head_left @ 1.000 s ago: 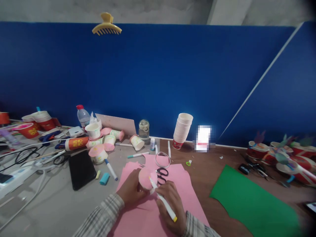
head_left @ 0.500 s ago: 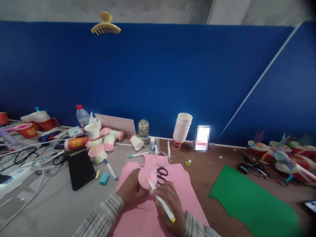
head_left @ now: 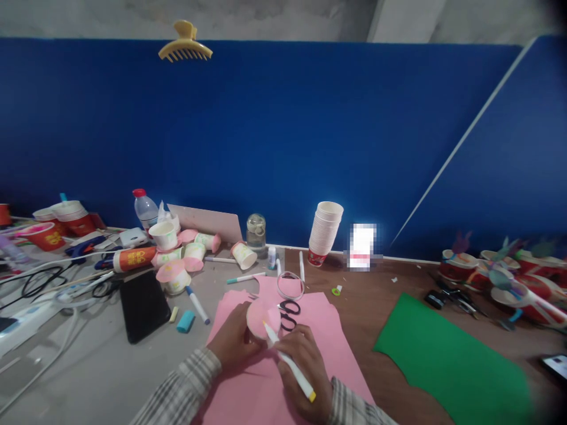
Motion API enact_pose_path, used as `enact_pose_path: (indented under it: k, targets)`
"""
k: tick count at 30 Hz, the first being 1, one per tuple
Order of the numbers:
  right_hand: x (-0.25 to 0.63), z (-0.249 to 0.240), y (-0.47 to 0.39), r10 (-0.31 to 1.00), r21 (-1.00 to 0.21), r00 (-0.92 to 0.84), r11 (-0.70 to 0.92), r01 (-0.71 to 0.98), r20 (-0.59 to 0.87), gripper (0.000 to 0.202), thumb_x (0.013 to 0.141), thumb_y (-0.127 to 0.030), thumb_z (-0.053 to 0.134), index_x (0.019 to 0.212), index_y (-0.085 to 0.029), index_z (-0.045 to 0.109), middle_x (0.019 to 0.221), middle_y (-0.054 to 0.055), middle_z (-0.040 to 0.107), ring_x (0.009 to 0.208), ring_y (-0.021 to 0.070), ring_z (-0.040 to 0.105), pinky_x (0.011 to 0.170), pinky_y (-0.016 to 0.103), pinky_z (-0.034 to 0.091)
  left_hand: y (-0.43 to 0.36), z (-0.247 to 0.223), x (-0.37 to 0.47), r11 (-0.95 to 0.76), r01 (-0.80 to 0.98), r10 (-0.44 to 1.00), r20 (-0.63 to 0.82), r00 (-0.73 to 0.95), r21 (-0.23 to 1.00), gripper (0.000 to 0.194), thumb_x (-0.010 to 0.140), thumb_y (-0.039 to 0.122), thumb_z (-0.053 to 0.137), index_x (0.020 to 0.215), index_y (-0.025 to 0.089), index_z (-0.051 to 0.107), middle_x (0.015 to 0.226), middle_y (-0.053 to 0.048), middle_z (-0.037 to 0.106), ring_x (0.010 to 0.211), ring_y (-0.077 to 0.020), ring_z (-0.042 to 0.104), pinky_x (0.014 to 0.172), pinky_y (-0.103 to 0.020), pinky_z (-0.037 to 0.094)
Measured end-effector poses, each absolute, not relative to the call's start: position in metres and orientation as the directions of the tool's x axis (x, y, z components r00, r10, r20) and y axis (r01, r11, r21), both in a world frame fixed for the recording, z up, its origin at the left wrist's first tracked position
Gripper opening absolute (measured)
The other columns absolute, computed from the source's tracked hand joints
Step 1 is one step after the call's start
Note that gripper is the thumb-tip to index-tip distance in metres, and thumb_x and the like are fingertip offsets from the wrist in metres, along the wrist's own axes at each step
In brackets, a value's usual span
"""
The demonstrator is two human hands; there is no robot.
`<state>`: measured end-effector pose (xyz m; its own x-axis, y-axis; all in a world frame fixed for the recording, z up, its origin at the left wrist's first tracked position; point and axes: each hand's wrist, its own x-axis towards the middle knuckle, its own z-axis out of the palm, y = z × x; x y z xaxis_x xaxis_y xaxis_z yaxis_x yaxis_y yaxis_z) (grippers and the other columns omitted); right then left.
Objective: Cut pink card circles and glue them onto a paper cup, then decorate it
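Observation:
My left hand [head_left: 237, 339] is closed around a paper cup, mostly hidden, topped with a round pink paper disc [head_left: 257, 317]. In my right hand [head_left: 305, 366] is a white marker [head_left: 292, 369] with a yellow end, its tip on the disc. Both hands are over a large sheet of pink paper [head_left: 270, 401]. Just beyond the disc lie black-handled scissors [head_left: 290, 314], partly covered. A clear ring of tape [head_left: 291, 285] rests at the sheet's far edge.
Left are cups with pink discs [head_left: 172, 271], a black phone [head_left: 144, 307], a blue marker [head_left: 197, 305] and cables. A cup stack [head_left: 325, 233] and glass jar [head_left: 256, 236] stand behind. Right lie green paper [head_left: 452, 360] and decorated red cups [head_left: 458, 265].
The view has shifted slightly. Both hands keep their hold, and the marker tip stays on the pink disc with hardly any visible movement.

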<state>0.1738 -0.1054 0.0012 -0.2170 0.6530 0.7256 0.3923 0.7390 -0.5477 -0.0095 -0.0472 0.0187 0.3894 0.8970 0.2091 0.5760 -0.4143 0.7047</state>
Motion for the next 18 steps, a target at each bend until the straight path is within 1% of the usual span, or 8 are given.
enact_pose_path:
  k: [3,6,10,13,18]
  targets:
    - [0.1747,-0.0006,-0.1056,0.666,-0.57,-0.176,0.724,0.389,0.725,0.03,0.069,-0.01,0.058,0.095,-0.026,0.061,0.079,0.001,0.066,0.071,0.0225,0.06,0.074,0.045,0.048,-0.0466,0.0176,-0.0103,-0.417,0.564,0.895,0.213,0.393,0.712,0.019,0.059,0.023,0.063,0.076,0.025,0.056,0.075,0.003,0.057,0.067,-0.0183,0.051,0.061,-0.03,0.041]
    - [0.176,-0.0039,-0.1051,0.661,-0.573,-0.131,0.719,0.394,0.739,0.032,0.069,-0.011,0.06,0.097,-0.025,0.059,0.08,0.001,0.066,0.073,0.0232,0.059,0.075,0.047,0.048,-0.0462,0.0165,-0.0107,-0.404,0.57,0.902,0.205,0.381,0.715,0.022,0.057,0.018,0.063,0.077,0.025,0.056,0.076,0.002,0.057,0.068,-0.0188,0.051,0.062,-0.031,0.041]
    - [0.1762,-0.0069,-0.1038,0.666,-0.579,-0.117,0.71,0.4,0.737,0.034,0.069,-0.011,0.06,0.099,-0.026,0.058,0.082,0.002,0.065,0.074,0.0227,0.059,0.074,0.045,0.048,-0.0454,0.0142,-0.0112,-0.396,0.569,0.904,0.197,0.379,0.721,0.025,0.057,0.021,0.064,0.08,0.025,0.057,0.078,0.001,0.058,0.07,-0.0201,0.051,0.062,-0.032,0.042]
    - [0.1753,-0.0072,-0.1031,0.677,-0.583,-0.132,0.703,0.407,0.724,0.034,0.07,-0.012,0.06,0.101,-0.026,0.058,0.084,0.002,0.066,0.076,0.0227,0.059,0.075,0.045,0.048,-0.0461,0.0144,-0.0111,-0.396,0.574,0.906,0.206,0.368,0.717,0.023,0.057,0.021,0.064,0.079,0.025,0.057,0.078,0.001,0.058,0.07,-0.0201,0.052,0.063,-0.032,0.042]
    - [0.1741,-0.0053,-0.1024,0.695,-0.59,-0.143,0.686,0.425,0.704,0.031,0.071,-0.012,0.059,0.099,-0.025,0.059,0.083,0.002,0.066,0.077,0.0225,0.059,0.075,0.043,0.048,-0.0488,0.0184,-0.01,-0.411,0.557,0.9,0.222,0.376,0.722,0.023,0.059,0.021,0.063,0.081,0.026,0.057,0.08,0.002,0.059,0.072,-0.0195,0.053,0.065,-0.031,0.043]
